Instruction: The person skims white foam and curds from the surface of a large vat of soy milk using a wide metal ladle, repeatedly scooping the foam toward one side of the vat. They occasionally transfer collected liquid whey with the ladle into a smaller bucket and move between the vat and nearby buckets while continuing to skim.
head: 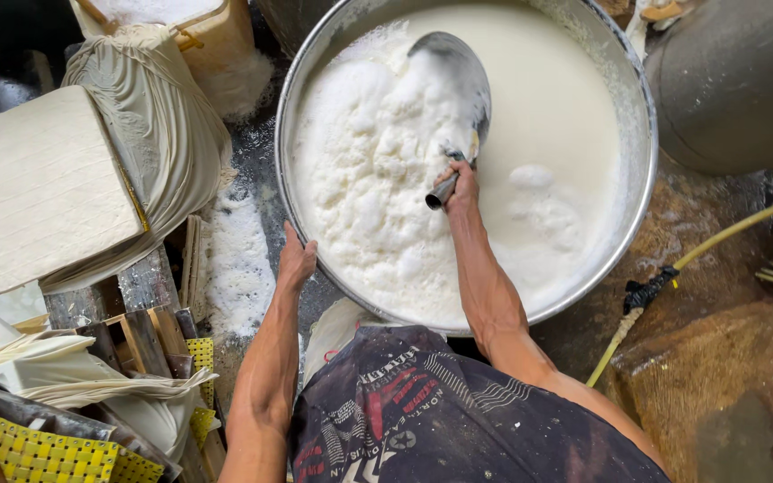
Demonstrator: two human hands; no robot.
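A wide metal basin (pixel 639 192) holds white milky liquid with a thick layer of foam (pixel 373 170) on its left half. My right hand (pixel 463 182) grips the short handle of a large metal scoop (pixel 460 82), whose bowl rests in the foam near the basin's far side. My left hand (pixel 296 259) presses on the basin's left rim, fingers curled over the edge.
A pale block of pressed curd (pixel 38 183) lies on draped cloth (pixel 158 125) at the left. Wooden slats (pixel 140 340) and yellow mesh trays (pixel 42 456) sit at the lower left. A yellow hose (pixel 717 241) crosses the wet floor on the right. A grey vessel (pixel 744 76) stands at the upper right.
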